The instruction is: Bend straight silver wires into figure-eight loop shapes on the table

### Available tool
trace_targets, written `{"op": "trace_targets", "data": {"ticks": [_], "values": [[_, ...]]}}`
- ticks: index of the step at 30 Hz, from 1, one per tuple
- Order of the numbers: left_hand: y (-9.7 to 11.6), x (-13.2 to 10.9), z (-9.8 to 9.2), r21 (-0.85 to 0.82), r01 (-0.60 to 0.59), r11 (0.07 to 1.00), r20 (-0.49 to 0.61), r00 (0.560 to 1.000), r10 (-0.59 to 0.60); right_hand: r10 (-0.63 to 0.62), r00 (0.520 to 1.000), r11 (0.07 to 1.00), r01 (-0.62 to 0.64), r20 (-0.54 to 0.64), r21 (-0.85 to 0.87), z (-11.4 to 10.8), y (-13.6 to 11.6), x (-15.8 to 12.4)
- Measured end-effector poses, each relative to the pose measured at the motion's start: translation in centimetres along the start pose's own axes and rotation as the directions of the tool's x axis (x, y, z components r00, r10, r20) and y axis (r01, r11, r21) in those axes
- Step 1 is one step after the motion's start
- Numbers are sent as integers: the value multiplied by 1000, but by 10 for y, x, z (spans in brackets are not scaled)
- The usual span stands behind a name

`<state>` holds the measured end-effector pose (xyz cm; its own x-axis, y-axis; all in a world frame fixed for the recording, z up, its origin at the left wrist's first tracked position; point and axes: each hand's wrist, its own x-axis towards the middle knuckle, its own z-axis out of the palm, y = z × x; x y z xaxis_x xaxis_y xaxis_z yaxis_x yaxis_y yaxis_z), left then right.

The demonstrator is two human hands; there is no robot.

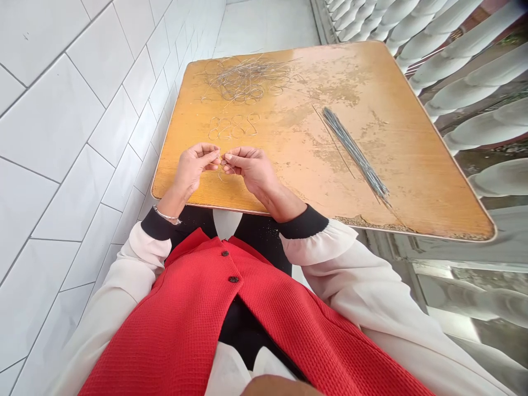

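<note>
Between my two hands is a thin wire (220,175), bent into a loop that hangs below the fingers. My left hand (198,162) is closed, thumb and fingertips pinched on the wire. Close beside it my right hand (249,165) is also closed, pinching the same wire; its finer shape is hidden by the fingers. Just beyond the hands lies a row of several bent wire pieces (234,126) with curled ends. Farther back is a tangled heap of curled wires (243,80). To the right rests a bundle of straight grey wires (357,151).
The worn wooden table (424,181) has peeling patches and a chipped front edge. One loose straight wire (336,146) lies left of the bundle. A white tiled wall (91,121) runs along the left, and a white balustrade (474,99) along the right.
</note>
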<state>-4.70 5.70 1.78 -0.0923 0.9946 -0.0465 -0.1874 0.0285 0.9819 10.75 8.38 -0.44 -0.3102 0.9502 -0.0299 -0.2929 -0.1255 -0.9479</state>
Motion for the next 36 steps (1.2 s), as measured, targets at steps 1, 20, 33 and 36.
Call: {"op": "trace_targets", "data": {"ticks": [1,20,33,36], "values": [[1,0,-2,42,-12,999,8,1000,12,2,1000,1000,-2,3,-6,-1,0,0],[-6,-2,-7,89,-48,995,22,999,47,77,997,989,-77,3,127,0,1,2],[-3,-20,-8,137,58,989,102,992,-72,67,993,996,-61,-96,65,-3,3,4],[-13,-25,0,124,138,983,163,974,-158,42,994,999,-38,-103,38,-2,3,2]]}}
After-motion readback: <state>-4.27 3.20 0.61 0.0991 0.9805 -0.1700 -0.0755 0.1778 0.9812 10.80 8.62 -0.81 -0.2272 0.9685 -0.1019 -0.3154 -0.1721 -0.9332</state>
